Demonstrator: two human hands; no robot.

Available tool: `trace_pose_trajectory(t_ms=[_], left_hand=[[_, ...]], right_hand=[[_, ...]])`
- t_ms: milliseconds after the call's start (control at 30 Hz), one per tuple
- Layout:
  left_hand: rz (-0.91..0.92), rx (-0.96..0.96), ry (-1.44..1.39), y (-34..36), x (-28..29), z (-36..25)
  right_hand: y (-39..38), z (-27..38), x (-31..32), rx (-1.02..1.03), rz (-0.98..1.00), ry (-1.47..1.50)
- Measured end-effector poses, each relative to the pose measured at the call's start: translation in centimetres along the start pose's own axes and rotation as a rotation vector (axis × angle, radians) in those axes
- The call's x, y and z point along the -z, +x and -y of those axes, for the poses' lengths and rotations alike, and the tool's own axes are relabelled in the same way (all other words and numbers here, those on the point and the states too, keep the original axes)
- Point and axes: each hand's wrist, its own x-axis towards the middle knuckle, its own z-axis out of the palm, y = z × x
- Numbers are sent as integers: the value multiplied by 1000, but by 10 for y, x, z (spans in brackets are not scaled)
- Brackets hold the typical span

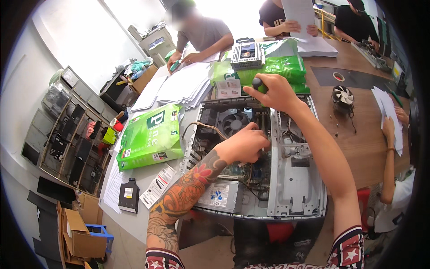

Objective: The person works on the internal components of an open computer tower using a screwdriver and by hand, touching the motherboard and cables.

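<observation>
An opened desktop computer case [298, 179] lies flat in front of me, its inside facing up. My right hand [278, 93] is closed around a screwdriver [259, 84] with a dark and green handle, over the case's far edge; its tip is hidden. Inside the case my left hand [246, 144] has its fingers curled down beside the slots and the metal divider. Whatever those fingers grip is hidden. A black cooling fan [235, 123] sits just beyond the left hand. The metal power supply [219, 196], with several small blue pieces on top, is at the near left.
Green paper packs [150, 136] flank the case left and behind, one bearing a metal drive unit [247, 54]. Paper stacks [183, 85] lie beyond. At right are a loose fan [343, 97], a tape roll [338, 77] and small screws. Other people work around the table.
</observation>
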Motion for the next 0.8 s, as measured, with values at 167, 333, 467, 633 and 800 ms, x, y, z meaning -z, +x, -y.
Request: trace_pose_trajectory(t_ms=[167, 333, 467, 633, 800], left_hand=[[64, 19, -14, 1, 5, -3], [-10, 4, -4, -2, 6, -1], [-29, -15, 7, 2, 2, -4], [-27, 32, 33, -1, 0, -4], [14, 51, 66, 4, 3, -10]], right_hand=[[1, 0, 0, -6, 13, -6], [3, 1, 1, -9, 16, -19], [-1, -1, -2, -1, -6, 14], [1, -2, -9, 40, -38, 17], [-2, -5, -6, 38, -64, 17]])
